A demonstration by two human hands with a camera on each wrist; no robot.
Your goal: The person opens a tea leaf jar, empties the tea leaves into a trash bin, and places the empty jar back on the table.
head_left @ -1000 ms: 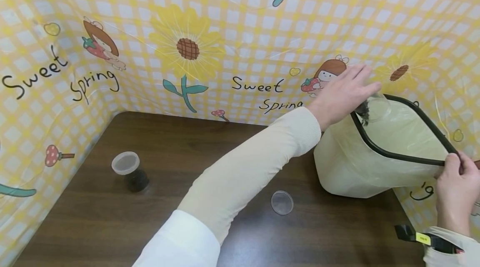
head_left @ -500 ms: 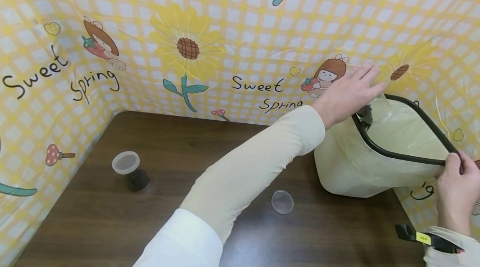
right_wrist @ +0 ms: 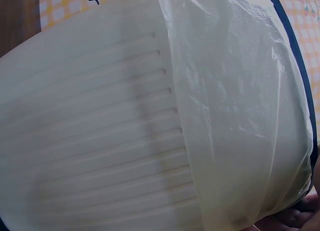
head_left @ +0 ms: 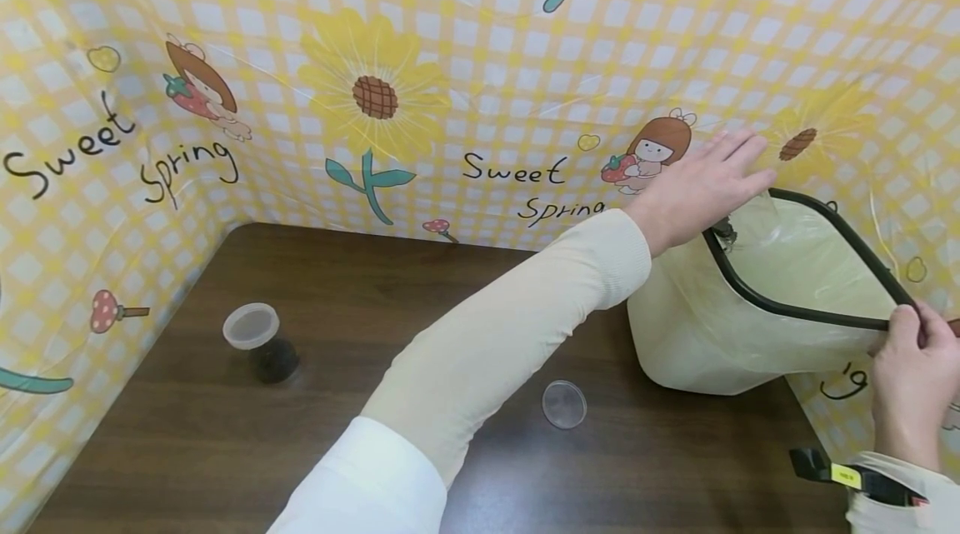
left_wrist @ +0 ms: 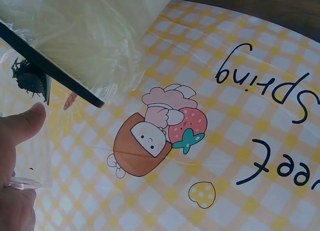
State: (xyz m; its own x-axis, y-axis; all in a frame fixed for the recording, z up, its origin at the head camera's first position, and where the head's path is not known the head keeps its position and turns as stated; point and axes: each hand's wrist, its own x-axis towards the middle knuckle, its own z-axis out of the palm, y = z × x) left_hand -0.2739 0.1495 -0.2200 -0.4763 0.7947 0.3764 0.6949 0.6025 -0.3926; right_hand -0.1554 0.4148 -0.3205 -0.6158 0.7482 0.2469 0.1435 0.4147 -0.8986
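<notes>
Two hands, two cups, one wastebasket and one loose clear lid (head_left: pixel 564 405); the left hand (head_left: pixel 701 188), at the wastebasket mouth's 10 o'clock, holds a clear plastic cup (left_wrist: pixel 37 156) between thumb and fingers; the right hand (head_left: pixel 915 363) pinches the black rim (head_left: pixel 802 316) at 4 o'clock; the smooth, pale wastebasket (head_left: pixel 690 342) wears a crinkled translucent liner (left_wrist: pixel 100 31); on the wood-grain counter (head_left: pixel 360 292), a cloudy-topped cup (head_left: pixel 272 359) of dark matter stands at 8 o'clock, the round lid lies at 5; only the left wrist view shows the held cup's dark shreds (left_wrist: pixel 31 81) clearly; only the right shows the wastebasket's parallel grooves (right_wrist: pixel 100 141).
</notes>
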